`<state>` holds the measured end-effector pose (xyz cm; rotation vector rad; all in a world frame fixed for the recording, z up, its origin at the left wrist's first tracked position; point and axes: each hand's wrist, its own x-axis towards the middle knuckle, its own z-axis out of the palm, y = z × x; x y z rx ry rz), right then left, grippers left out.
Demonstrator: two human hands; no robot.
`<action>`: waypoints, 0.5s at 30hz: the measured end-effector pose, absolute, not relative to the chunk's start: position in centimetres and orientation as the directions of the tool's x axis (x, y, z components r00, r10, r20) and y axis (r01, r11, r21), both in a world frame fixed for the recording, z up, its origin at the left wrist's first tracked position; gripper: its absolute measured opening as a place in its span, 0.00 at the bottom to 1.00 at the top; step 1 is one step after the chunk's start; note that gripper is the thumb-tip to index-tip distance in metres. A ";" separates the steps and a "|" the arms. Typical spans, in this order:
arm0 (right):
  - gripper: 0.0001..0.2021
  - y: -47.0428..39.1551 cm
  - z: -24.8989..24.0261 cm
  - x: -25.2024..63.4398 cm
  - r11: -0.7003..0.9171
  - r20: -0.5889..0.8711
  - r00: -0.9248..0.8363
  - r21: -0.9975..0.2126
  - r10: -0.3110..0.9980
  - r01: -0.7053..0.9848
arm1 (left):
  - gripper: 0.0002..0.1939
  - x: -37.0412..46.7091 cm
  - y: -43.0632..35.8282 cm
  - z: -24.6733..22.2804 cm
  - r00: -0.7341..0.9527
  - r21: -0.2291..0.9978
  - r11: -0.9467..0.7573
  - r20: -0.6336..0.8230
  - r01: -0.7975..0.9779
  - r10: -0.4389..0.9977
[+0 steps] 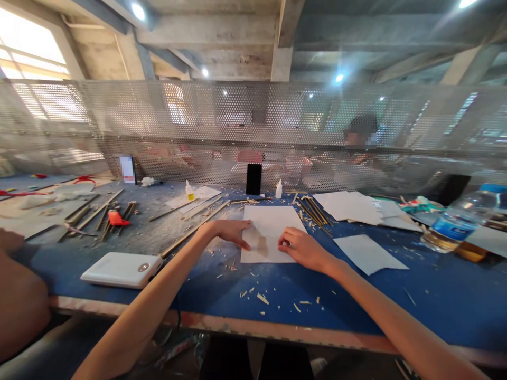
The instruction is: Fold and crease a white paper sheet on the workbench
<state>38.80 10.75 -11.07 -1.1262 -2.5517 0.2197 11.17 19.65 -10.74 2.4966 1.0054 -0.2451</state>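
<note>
A white sheet of paper (273, 216) lies flat on the blue tabletop in front of me. My left hand (232, 230) reaches over its left edge, thumb and fingers spread apart with nothing held between them. On the sheet's right side is my right hand (303, 247), its fingers curled in and thumb against them; whatever they may pinch is too small to make out. A brownish patch, perhaps a shadow or stain, shows on the paper between the hands. Thin wooden strips (315, 211) lie just beyond the sheet's right edge.
A white power bank (119, 269) sits at left front, near a co-worker's arm (24, 295). Small glue bottles (279, 189) and a black phone (254, 179) stand by the perforated metal screen (222, 121). More paper (370, 253) and a water bottle (455, 224) are right. Wood shavings litter the table.
</note>
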 end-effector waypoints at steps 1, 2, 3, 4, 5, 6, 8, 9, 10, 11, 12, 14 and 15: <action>0.06 10.7 -11.1 38.9 0.678 0.234 -0.637 -0.282 0.735 0.679 | 0.56 11.2 19.6 -10.7 0.723 0.329 -0.644 -0.315 0.691 0.615; 0.05 10.7 -11.1 38.9 0.683 0.223 -0.647 -0.295 0.729 0.668 | 0.56 11.2 19.6 -10.7 0.722 0.329 -0.643 -0.315 0.692 0.616; 0.05 10.7 -11.1 38.9 0.689 0.215 -0.658 -0.309 0.722 0.656 | 0.57 11.2 19.6 -10.7 0.721 0.328 -0.642 -0.315 0.693 0.617; 0.05 10.7 -11.2 38.9 0.693 0.213 -0.664 -0.319 0.717 0.646 | 0.57 11.2 19.6 -10.7 0.721 0.327 -0.643 -0.315 0.693 0.617; 0.05 10.7 -11.2 38.9 0.694 0.217 -0.663 -0.323 0.716 0.643 | 0.57 11.2 19.6 -10.7 0.723 0.326 -0.646 -0.313 0.691 0.616; 0.05 10.7 -11.3 38.9 0.692 0.226 -0.657 -0.317 0.719 0.648 | 0.56 11.2 19.6 -10.7 0.728 0.328 -0.650 -0.308 0.686 0.613; 0.06 10.8 -11.3 38.9 0.687 0.244 -0.642 -0.284 0.727 0.669 | 0.55 11.2 19.6 -10.7 0.737 0.336 -0.656 -0.302 0.676 0.605; 0.06 10.8 -11.3 38.9 0.683 0.252 -0.635 -0.264 0.730 0.681 | 0.54 11.2 19.6 -10.8 0.738 0.339 -0.656 -0.300 0.675 0.604; 0.06 10.8 -11.2 38.8 0.682 0.255 -0.632 -0.249 0.731 0.688 | 0.54 11.2 19.7 -10.8 0.738 0.341 -0.654 -0.299 0.675 0.606; 0.06 10.7 -11.1 38.8 0.685 0.251 -0.638 -0.244 0.728 0.686 | 0.54 11.2 19.7 -10.8 0.736 0.340 -0.653 -0.296 0.677 0.609; 0.06 10.6 -11.1 38.7 0.690 0.242 -0.647 -0.252 0.723 0.678 | 0.54 11.2 19.7 -10.9 0.734 0.338 -0.652 -0.295 0.679 0.612; 0.05 10.3 -11.0 38.5 0.698 0.222 -0.663 -0.287 0.715 0.656 | 0.55 11.2 19.7 -10.9 0.731 0.335 -0.649 -0.299 0.682 0.614; 0.05 10.3 -11.0 38.5 0.697 0.218 -0.665 -0.300 0.714 0.651 | 0.56 11.2 19.7 -10.9 0.728 0.334 -0.648 -0.305 0.685 0.614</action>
